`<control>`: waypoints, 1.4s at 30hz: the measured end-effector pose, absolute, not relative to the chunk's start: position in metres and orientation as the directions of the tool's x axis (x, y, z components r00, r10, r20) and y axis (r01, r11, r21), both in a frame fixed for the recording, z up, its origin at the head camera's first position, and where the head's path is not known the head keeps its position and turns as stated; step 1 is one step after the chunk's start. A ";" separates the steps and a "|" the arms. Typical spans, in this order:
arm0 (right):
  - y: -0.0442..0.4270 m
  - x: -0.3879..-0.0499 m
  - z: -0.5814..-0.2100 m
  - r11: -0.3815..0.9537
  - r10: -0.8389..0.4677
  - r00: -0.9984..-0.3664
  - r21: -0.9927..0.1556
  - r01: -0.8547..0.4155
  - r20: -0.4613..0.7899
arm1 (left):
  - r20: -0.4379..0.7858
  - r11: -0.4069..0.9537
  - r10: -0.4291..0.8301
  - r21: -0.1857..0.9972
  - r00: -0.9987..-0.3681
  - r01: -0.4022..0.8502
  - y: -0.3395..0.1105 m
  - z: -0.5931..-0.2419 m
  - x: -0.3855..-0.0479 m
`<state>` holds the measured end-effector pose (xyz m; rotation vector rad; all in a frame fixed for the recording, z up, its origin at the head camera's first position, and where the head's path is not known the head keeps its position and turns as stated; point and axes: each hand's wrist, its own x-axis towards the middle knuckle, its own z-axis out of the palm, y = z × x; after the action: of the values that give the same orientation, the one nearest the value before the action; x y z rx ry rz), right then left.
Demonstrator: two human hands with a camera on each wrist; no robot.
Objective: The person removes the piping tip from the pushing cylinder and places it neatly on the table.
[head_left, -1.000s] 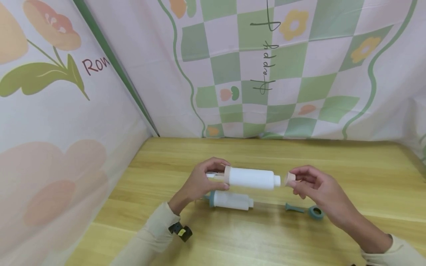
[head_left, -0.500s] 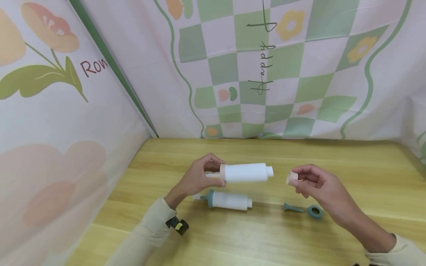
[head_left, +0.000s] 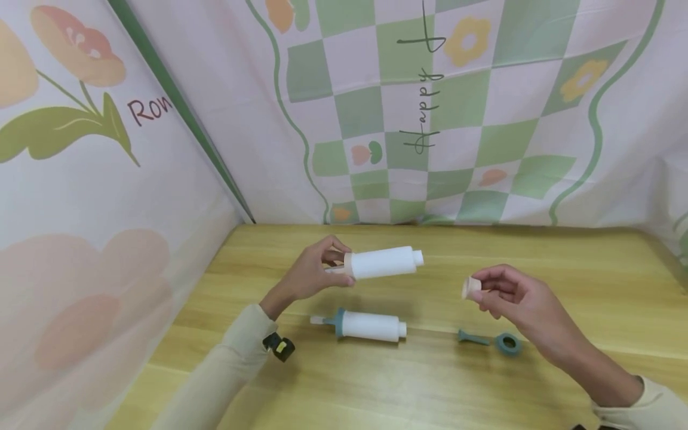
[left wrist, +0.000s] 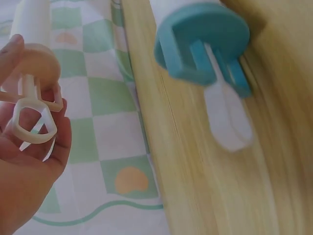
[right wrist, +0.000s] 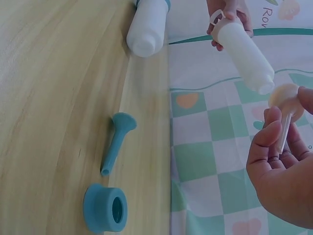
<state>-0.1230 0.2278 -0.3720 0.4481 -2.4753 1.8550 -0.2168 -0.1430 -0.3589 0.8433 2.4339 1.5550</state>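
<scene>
My left hand (head_left: 306, 272) grips the beige collar (left wrist: 39, 66) of a white cylindrical bottle (head_left: 383, 263), raised above the table with its narrow neck pointing right and tilted slightly up. From the collar a beige loop handle (left wrist: 34, 120) sticks out towards my palm in the left wrist view. A small round beige cap (head_left: 470, 289) is pinched between the thumb and fingers of my right hand (head_left: 518, 298), apart from the bottle's neck. In the right wrist view, a thin pale stem (right wrist: 285, 129) runs back from this cap towards the palm.
A second white bottle (head_left: 371, 326) with a teal collar (head_left: 339, 323) and a pale flat handle (left wrist: 229, 115) lies on the wooden table (head_left: 419, 388). To its right lie a teal flared tube (head_left: 474, 338) and a teal ring-shaped cap (head_left: 507, 343). Patterned cloth (head_left: 408, 197) borders the table's back.
My left hand has carried the white bottle left and upward, widening the gap to the beige cap. The cap has turned slightly in my right hand, which stays nearly in place.
</scene>
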 end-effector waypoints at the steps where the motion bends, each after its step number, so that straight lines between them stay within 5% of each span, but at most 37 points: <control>1: 0.228 -0.123 -0.372 0.256 -0.215 -0.959 -0.938 -0.236 0.182 | 0.182 0.315 0.521 0.867 -0.834 0.386 -0.143 -0.359 -0.219; 23: 0.232 -0.134 -0.378 0.282 -0.222 -0.968 -0.943 -0.179 0.118 | 0.052 0.508 0.478 0.798 -0.877 0.324 -0.157 -0.369 -0.259; 42: 0.243 -0.140 -0.392 0.327 -0.234 -0.964 -0.923 -0.203 0.130 | -0.046 0.575 0.553 0.743 -0.832 0.342 -0.145 -0.398 -0.295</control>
<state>-0.1401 0.2432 -0.3921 0.4249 -2.5808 1.7879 -0.2953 -0.1446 -0.3984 0.7386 2.5358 1.1104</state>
